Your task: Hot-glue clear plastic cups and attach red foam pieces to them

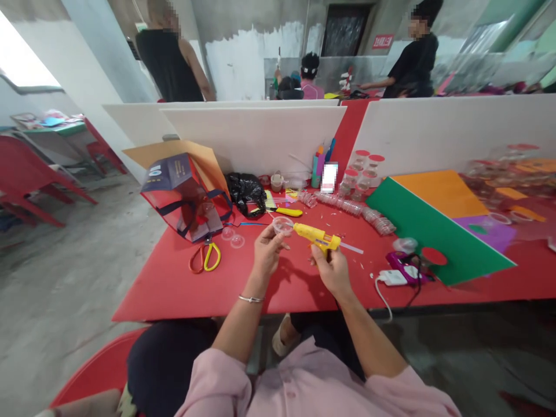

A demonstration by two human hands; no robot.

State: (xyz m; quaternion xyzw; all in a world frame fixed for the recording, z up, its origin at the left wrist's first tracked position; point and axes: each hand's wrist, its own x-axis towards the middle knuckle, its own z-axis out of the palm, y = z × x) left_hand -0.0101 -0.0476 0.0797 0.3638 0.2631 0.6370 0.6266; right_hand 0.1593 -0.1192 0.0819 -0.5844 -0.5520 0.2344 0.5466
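My left hand (267, 250) grips a small clear plastic cup (283, 225) by its side, above the red table (174, 295). My right hand (332, 272) is wrapped round the handle of a yellow glue gun (315, 235). Its nozzle points left and reaches the cup's rim; whether it touches cannot be made out. A translucent glue stick (351, 248) juts from the back of the gun. Just beyond my hands lies a yellow utility knife (289, 212). Scissors (205, 257) with one red and one yellow handle rest to the left, near clear plastic domes (237, 241).
A tilted bag (185, 197) and a black plastic bag (245, 194) stand at the back left. Rows of stacked clear cups (347, 204) and red-lidded jars (360, 174) are behind. At right are a green board (434, 243) and a purple power strip (406, 267) with cords.
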